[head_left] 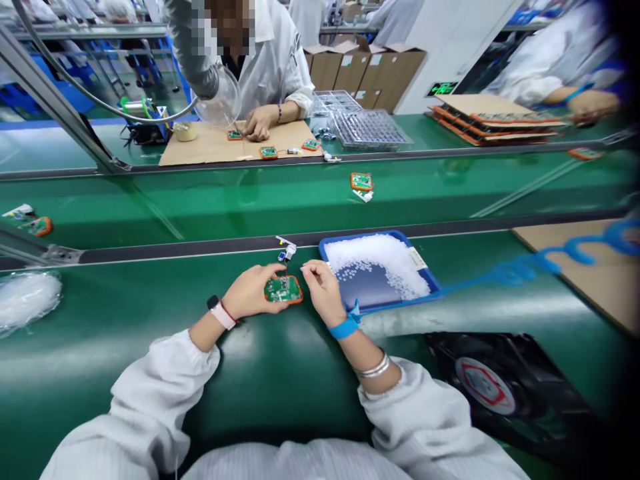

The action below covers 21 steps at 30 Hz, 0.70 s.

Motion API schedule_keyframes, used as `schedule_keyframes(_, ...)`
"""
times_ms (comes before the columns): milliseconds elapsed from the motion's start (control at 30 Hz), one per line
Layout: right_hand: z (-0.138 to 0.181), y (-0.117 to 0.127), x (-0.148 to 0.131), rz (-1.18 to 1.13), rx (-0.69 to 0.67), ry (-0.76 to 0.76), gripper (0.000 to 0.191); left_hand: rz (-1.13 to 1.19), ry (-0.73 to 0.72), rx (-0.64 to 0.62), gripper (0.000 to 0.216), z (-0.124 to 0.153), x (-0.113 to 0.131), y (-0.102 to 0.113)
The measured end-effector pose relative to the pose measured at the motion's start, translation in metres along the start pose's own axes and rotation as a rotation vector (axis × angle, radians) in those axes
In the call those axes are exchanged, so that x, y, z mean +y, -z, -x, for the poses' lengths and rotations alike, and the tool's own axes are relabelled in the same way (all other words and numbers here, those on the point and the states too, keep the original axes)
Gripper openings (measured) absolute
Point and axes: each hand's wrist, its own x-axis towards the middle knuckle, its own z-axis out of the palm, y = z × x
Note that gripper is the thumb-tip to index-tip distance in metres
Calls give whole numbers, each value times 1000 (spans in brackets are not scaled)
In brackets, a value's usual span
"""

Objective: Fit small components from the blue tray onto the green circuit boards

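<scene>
My left hand grips a green circuit board in an orange frame by its left side, above the green bench. A small white and dark part lies just beyond the board, near the bench's far edge; a thin lead seems to run between them. My right hand is to the right of the board, thumb and fingertips pinched together. Whatever they hold, if anything, is too small to name. Beside that hand sits a blue tray with many small white pieces. A blue strap circles my right wrist.
A black fan stands at the right, and a coiled blue cord crosses above the bench. A plastic bag lies left. On the green belt beyond are more framed boards. A co-worker's hand works across from me.
</scene>
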Motion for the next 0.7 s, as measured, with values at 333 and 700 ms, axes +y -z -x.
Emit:
schedule_keyframes(333, -2, -1, -3, -55, -11, -50, 20, 39, 133, 778, 64, -115, -45, 65)
schedule_keyframes(700, -1, 1, 0, -30, -75, -50, 22, -355, 44, 632, 32, -101, -81, 46)
